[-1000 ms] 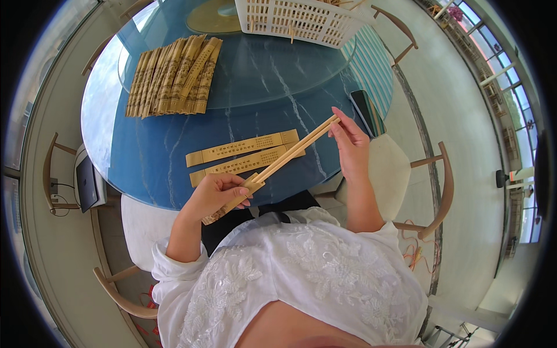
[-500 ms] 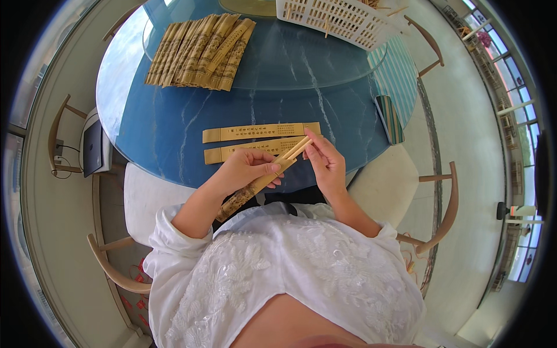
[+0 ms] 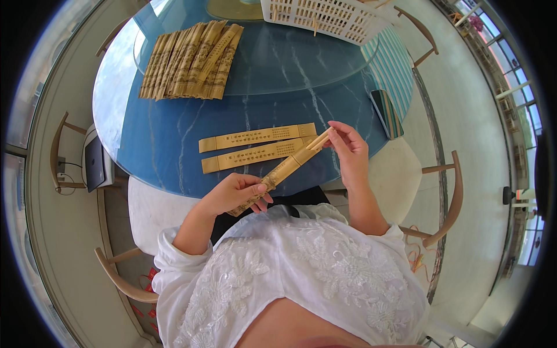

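My left hand (image 3: 239,194) is closed round the lower part of a gold-brown paper chopstick sleeve (image 3: 287,167), which slants up to the right. A pair of pale wooden chopsticks (image 3: 319,141) pokes out of its upper mouth. At their outer ends, the thumb and fingers of my right hand (image 3: 349,152) pinch them. Just beyond lie two flat paper sleeves, the farther sleeve (image 3: 255,137) and the nearer sleeve (image 3: 246,158), side by side on the blue table. The right end of the nearer one is partly behind the chopsticks.
Far left on the blue marbled table (image 3: 174,133) lies a stack of printed sleeves (image 3: 191,61). A white slatted basket (image 3: 325,20) holding chopsticks stands at the back. To the right rests a phone (image 3: 387,114). Wooden-armed chairs (image 3: 447,200) surround the table.
My left hand has slid down toward the sleeve's lower end, nearer my body. My right hand has moved right with the chopstick ends, and the sleeve now shows more of its length.
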A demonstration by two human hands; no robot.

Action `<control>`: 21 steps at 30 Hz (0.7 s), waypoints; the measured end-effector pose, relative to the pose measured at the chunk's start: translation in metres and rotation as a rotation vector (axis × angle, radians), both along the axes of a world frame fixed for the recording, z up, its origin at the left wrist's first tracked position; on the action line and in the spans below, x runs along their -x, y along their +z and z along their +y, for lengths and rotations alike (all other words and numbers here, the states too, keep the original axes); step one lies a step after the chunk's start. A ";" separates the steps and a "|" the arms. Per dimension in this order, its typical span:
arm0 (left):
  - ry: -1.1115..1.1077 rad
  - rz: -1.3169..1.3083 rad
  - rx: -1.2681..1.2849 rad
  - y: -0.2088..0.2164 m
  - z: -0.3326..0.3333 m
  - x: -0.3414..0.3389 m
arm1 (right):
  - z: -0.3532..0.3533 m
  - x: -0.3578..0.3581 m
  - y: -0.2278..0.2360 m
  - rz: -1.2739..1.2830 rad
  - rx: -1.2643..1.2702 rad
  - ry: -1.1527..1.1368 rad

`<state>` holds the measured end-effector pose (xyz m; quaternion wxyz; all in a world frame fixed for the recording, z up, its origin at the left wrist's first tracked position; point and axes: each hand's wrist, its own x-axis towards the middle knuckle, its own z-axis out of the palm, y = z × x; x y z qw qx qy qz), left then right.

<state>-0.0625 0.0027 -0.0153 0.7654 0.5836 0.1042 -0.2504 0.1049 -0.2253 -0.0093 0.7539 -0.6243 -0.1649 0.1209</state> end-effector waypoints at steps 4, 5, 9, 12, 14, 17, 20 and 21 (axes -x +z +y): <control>0.012 -0.028 0.039 -0.001 -0.008 -0.004 | 0.000 -0.002 0.000 0.035 -0.016 -0.048; 0.011 -0.038 0.046 0.000 -0.010 -0.005 | -0.001 -0.002 0.000 0.034 -0.005 -0.060; 0.029 -0.047 0.102 0.001 -0.015 -0.009 | 0.000 -0.001 0.000 -0.020 0.008 -0.123; 0.035 -0.040 0.136 0.002 -0.019 -0.010 | 0.002 0.000 -0.003 -0.055 0.003 -0.133; 0.034 -0.040 0.151 0.002 -0.022 -0.010 | 0.003 -0.001 -0.002 -0.058 0.010 -0.136; 0.067 -0.044 0.107 0.001 -0.026 -0.012 | 0.000 -0.006 0.009 0.030 -0.005 -0.075; 0.068 0.006 0.044 0.014 -0.022 -0.013 | -0.005 -0.020 0.014 0.040 -0.021 -0.120; 0.066 -0.009 0.013 0.017 -0.019 -0.011 | -0.009 -0.027 0.015 0.033 -0.006 -0.159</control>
